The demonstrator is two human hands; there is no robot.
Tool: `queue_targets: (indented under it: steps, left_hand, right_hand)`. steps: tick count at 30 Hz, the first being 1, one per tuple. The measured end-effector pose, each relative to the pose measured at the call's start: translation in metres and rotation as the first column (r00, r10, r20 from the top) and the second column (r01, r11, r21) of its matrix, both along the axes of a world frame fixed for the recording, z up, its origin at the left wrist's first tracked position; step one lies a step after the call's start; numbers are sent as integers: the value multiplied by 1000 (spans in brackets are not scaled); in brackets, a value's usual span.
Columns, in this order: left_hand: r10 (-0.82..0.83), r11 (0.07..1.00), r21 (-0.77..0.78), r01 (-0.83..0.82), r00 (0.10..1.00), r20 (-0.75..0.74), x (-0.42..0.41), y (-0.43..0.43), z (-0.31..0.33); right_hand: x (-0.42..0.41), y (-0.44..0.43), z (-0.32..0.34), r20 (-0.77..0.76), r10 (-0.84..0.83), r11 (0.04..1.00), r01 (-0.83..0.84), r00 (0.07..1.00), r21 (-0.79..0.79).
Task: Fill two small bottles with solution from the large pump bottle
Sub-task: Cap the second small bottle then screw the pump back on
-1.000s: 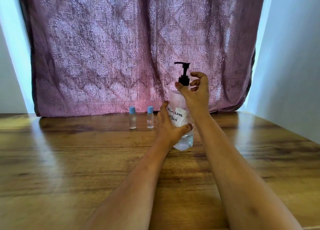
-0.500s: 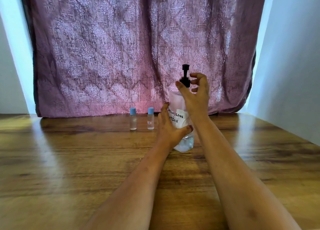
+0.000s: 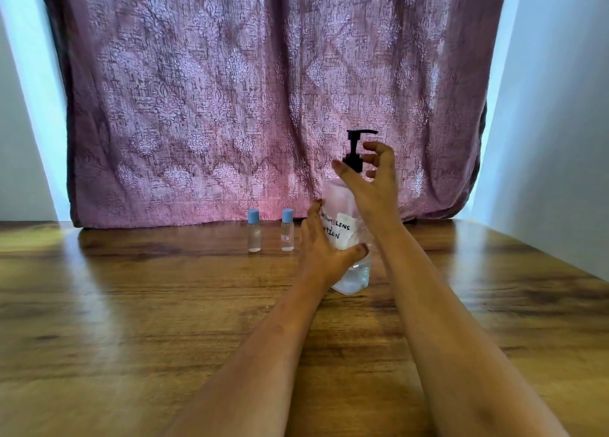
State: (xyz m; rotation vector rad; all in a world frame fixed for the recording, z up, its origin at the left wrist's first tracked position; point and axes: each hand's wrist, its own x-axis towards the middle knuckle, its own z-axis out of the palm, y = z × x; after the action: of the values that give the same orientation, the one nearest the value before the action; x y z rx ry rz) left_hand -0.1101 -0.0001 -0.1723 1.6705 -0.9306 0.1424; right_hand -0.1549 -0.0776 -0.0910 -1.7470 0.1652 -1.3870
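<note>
**Pump bottle braced, small bottles capped**

Wooden table (image 3: 131,304) w/ a mauve curtain (image 3: 230,90) hung behind it. The large pump bottle (image 3: 352,275) stands upright near the table's back edge, centre-right. It's clear plastic w/ a handwritten label, and liquid shows only in the lower part. Prob. light-ish and a bit top-heavy under the tall black pump head (image 3: 356,146). Walls likely flex if squeezed, and the smooth sides could slip. Best hold: round the body at label height, other hand on the pump's collar, not the thin spout.

L hand (image 3: 324,248) wraps the body from the left, thumb across the front below the label, fingers round the far side. R hand (image 3: 375,186) sits above it, thumb & fingers curled loosely round the collar under the spout; how tight, can't tell.

Plain small bottle (image 3: 254,235) & tagged small bottle (image 3: 287,235) stand side by side just left of the L hand, not touching it. Both clear w/ blue caps on. Prob. v. light and easy to tip. Neither is opened, so filling hasn't begun by my read.
</note>
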Motion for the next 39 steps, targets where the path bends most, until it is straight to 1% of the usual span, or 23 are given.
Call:
queue_targets:
  steps: [2, 4, 7, 9, 11, 13, 15, 16, 17, 19, 22, 24, 25, 27, 29, 32, 34, 37, 39]
  left_hand:
    - [8, 1000, 2, -8, 1000, -12, 1, 1, -1]
    - [11, 1000, 2, -11, 1000, -16, 1, 1, -1]
    - [4, 1000, -4, -4, 1000, -19, 1, 1, 0]
    - [-16, 1000, -8, 16, 1000, -18, 0, 0, 0]
    - [-28, 999, -17, 28, 1000, -12, -2, 0, 0]
    - [-28, 999, -28, 28, 999, -16, -2, -1, 1]
    - [-16, 999, -29, 15, 1000, -26, -1, -1, 0]
    - [-12, 1000, -28, 11, 999, -30, 0, -1, 0]
    - [-14, 999, -29, 13, 999, -32, 0, 0, -1]
    - [-23, 999, -30, 22, 999, -28, 0, 0, -1]
    - [-14, 999, -34, 13, 1000, -18, 0, 0, -1]
    - [-11, 999, -32, 11, 1000, -8, -3, 0, 0]
    - [-14, 999, -33, 13, 1000, -6, -4, 0, 1]
    - [-18, 999, -37, 18, 1000, -5, -4, 0, 1]
    - [-16, 999, -37, 16, 1000, 0, -3, 0, 1]
    - [-18, 999, -37, 18, 1000, -1, -3, 0, 0]
    - [-22, 999, -39, 22, 1000, 6, -3, -1, 0]
    - [-17, 998, -58, 17, 1000, 7, -3, 0, 0]
    - [-14, 998, -63, 15, 1000, 11, -3, 0, 0]
  right_hand:
    - [0, 3, 2, 0, 116, 991, -116, 993, 73]
    - [-1, 2, 2, 65, 180, 972, -188, 981, 143]
    - [-2, 0, 1, 70, 128, 986, -135, 989, 101]
    - [-3, -2, 0, 56, 46, 996, -51, 997, 80]
    - [-3, -5, 1, 75, -20, 998, 15, 997, 61]
    - [-3, -5, 1, 55, -14, 1000, 14, 998, 4]
    - [-1, -4, 1, -1, 59, 998, -59, 998, 8]
    - [0, -3, 1, -2, 122, 991, -122, 992, 50]
    - [1, -3, 2, 20, 180, 978, -181, 983, 103]
    - [0, -5, 3, 81, 211, 962, -222, 974, 159]
    - [-2, -8, 0, 55, 133, 984, -138, 990, 111]
    - [-3, -12, -1, 76, 59, 992, -66, 995, 104]
    - [-3, -13, 0, 99, 44, 994, -54, 994, 99]
    - [-3, -11, 1, 87, 43, 997, -47, 995, 54]
    - [-2, -9, 1, 42, 115, 991, -117, 992, 64]
    - [-6, -10, 6, 54, 250, 953, -255, 967, 166]
    - [-8, -15, 8, 68, 272, 944, -279, 960, 174]
    - [-11, -16, 8, 97, 284, 944, -296, 954, 147]
    - [-12, -16, 6, 132, 294, 933, -314, 947, 176]
